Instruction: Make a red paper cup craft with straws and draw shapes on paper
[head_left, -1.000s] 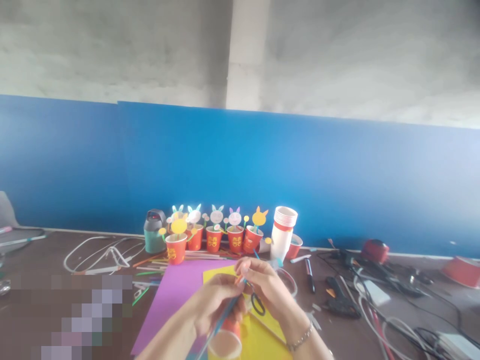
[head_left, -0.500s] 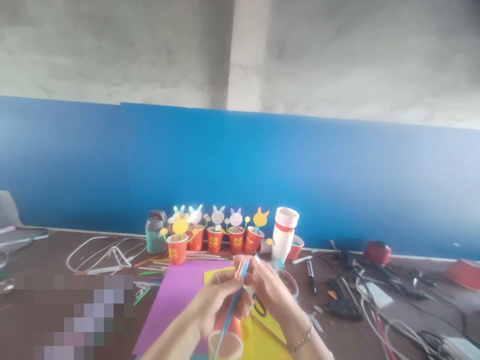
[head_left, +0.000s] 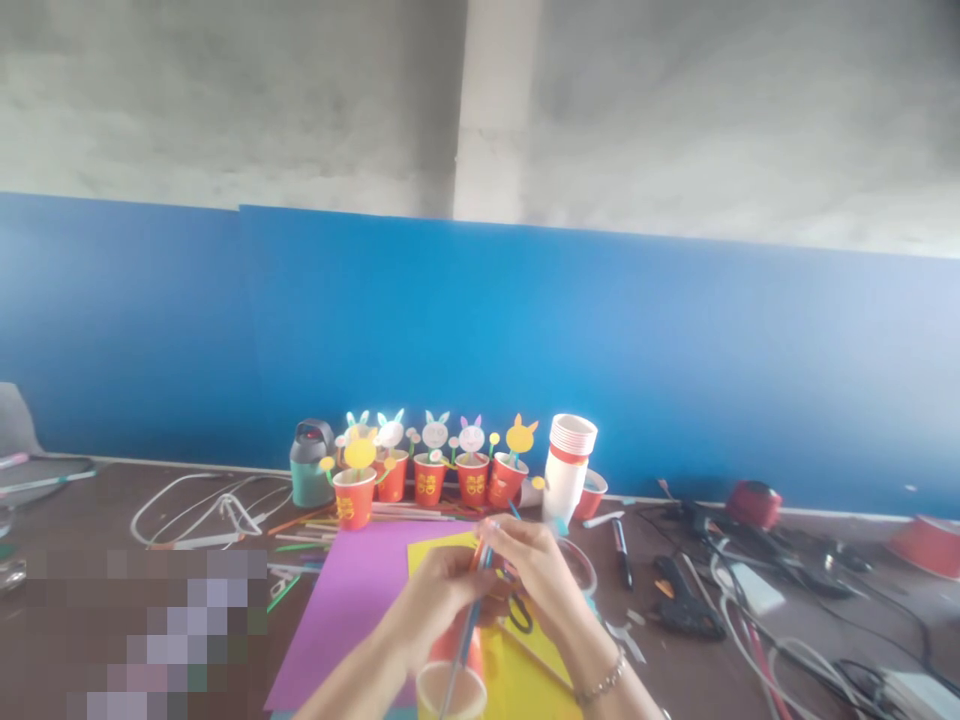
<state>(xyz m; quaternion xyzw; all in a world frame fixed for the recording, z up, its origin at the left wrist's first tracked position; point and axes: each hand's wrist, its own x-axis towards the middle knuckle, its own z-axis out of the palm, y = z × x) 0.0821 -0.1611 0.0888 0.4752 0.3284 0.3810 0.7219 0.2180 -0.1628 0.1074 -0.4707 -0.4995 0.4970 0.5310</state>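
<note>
My left hand (head_left: 439, 605) is closed around a thin blue straw (head_left: 471, 622) and a shorter orange strip or straw beside it. The blue straw slants down across the mouth of a red paper cup (head_left: 454, 690), which lies below my hands with its white inside facing me. My right hand (head_left: 531, 565), with a chain bracelet at the wrist, pinches the top end of the straws; its fingertips partly hide that end. Under my right hand, black-handled scissors (head_left: 519, 612) rest on yellow paper (head_left: 529, 675). Purple paper (head_left: 352, 600) lies to the left.
Behind stand red cups (head_left: 430, 482) with paper animal heads, a green bottle (head_left: 310, 470) and a stack of white cups (head_left: 568, 470). A marker (head_left: 622, 552), a glue gun (head_left: 684, 605) and tangled cables (head_left: 750, 640) lie right. A white cable (head_left: 232, 515) lies left.
My right hand has shifted slightly left and its fingers have closed over the top end of the straws. The straws stand a little more upright. My left hand has hardly moved.
</note>
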